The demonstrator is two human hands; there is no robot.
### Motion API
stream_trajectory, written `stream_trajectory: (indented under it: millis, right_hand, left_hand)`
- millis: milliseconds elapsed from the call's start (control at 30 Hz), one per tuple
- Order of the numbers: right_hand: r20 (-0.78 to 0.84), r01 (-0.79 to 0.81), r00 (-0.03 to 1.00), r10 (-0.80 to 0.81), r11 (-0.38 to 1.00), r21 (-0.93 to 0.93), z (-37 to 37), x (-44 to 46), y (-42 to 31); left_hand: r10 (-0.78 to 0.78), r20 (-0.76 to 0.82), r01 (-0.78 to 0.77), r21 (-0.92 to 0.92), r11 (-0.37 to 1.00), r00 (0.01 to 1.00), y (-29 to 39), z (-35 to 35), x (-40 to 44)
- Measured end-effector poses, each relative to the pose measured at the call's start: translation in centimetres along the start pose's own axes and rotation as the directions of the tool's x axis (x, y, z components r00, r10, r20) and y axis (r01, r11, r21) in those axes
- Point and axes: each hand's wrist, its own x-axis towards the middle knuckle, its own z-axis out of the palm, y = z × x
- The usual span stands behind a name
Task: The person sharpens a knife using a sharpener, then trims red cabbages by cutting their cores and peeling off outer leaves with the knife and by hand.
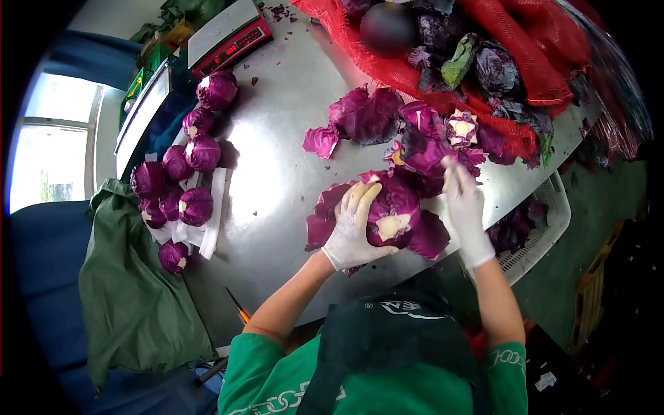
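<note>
One cabbage (401,200) is held in the left grip (354,227); right grip (463,200), cannot tell.

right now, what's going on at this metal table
A person's gloved left hand grips a purple cabbage, its pale stem end showing. The right hand is beside it, near loose leaves; whether it holds anything is unclear. More cabbage heads sit at the table's left, near a scale, and darker heads lie by red mesh netting.
</note>
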Motion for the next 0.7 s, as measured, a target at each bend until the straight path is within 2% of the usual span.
stream_trajectory:
  millis: [67, 133, 167, 267, 300, 400, 467, 533, 600, 667, 700]
  right_hand:
    - [0.148, -0.06, 0.988, 0.041, 0.99, 0.127, 0.4, -3.9, -1.9]
    - [0.119, 0.097, 0.988, -0.096, 0.995, -0.003, 0.4, -6.4, -3.0]
    - [0.084, 0.196, 0.977, -0.195, 0.981, -0.007, 0.2, -6.8, -3.8]
    - [0.209, 0.154, 0.969, -0.129, 0.982, -0.11, -0.1, -7.4, -5.1]
    - [0.173, 0.212, 0.968, -0.184, 0.964, -0.161, 0.6, -7.5, -4.7]
    - [0.194, 0.214, 0.966, -0.168, 0.945, -0.249, 1.0, -7.1, -4.6]
    - [0.148, 0.221, 0.97, -0.19, 0.947, -0.233, 1.2, -6.6, -4.3]
    - [0.173, 0.253, 0.963, -0.206, 0.91, -0.329, 1.0, -6.3, -3.9]
    - [0.118, 0.262, 0.965, -0.235, 0.902, -0.343, 1.4, -6.1, -3.8]
    - [0.074, 0.257, 0.966, -0.247, 0.898, -0.357, 1.9, -6.0, -3.7]
    - [0.113, 0.189, 0.981, -0.157, 0.902, -0.388, 1.9, -6.0, -3.8]
  left_hand:
    - [0.032, -0.042, -0.034, -0.027, 0.999, 0.999, 0.0, 0.5, 0.4]
    - [-0.031, -0.032, 0.03, -0.046, 0.998, 0.999, 0.1, 0.3, 0.8]
    - [-0.033, -0.029, 0.031, -0.06, 0.998, 0.999, 0.1, 0.3, 0.9]
    - [-0.03, -0.038, 0.028, -0.046, 0.999, 0.999, -0.3, 0.8, 1.2]
    - [-0.016, -0.057, 0.013, -0.063, 0.998, 0.998, -0.2, 0.9, 1.4]
    - [-0.044, -0.022, 0.042, -0.111, 0.993, 0.999, -0.1, 1.0, 1.8]
    - [-0.046, -0.024, 0.043, -0.102, 0.994, 0.999, 0.1, 1.1, 2.0]
    - [-0.048, -0.025, 0.045, -0.098, 0.994, 0.999, 0.4, 1.4, 1.9]
    - [-0.041, -0.104, 0.033, -0.069, 0.997, 0.994, 0.7, 1.8, 2.0]
    - [-0.086, -0.104, 0.077, -0.082, 0.994, 0.991, 1.0, 2.1, 2.0]
    - [-0.07, -0.138, 0.06, -0.072, 0.996, 0.988, 1.1, 2.3, 2.0]
